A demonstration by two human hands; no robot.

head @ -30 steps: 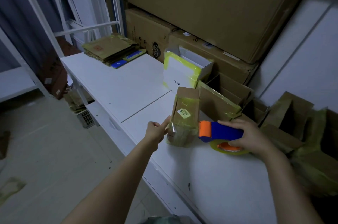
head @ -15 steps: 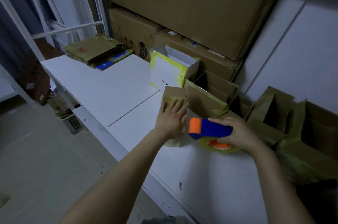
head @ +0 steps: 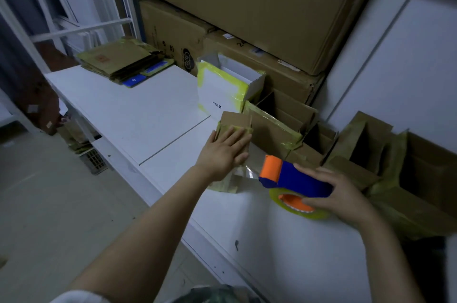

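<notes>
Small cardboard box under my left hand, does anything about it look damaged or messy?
Nothing looks torn. The yellowish tape at the base of the small box is wrinkled and bunched on the table, and the clear strip running to the tape dispenser looks creased. The left hand presses flat on it.

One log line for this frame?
taping box | left hand flat on box | right hand grips tape gun | tape strip spans box to tape gun

I have free tabletop (head: 138, 109) left of the small box (head: 235, 118) and along the near edge. Right of it, the tape dispenser (head: 296, 176) sits close, tape stretched across the gap. Behind, the white box (head: 217, 92) and open cartons (head: 274, 129) crowd up to the wall (head: 395, 55); flattened cardboard (head: 116, 60) fills the far corner.
</notes>
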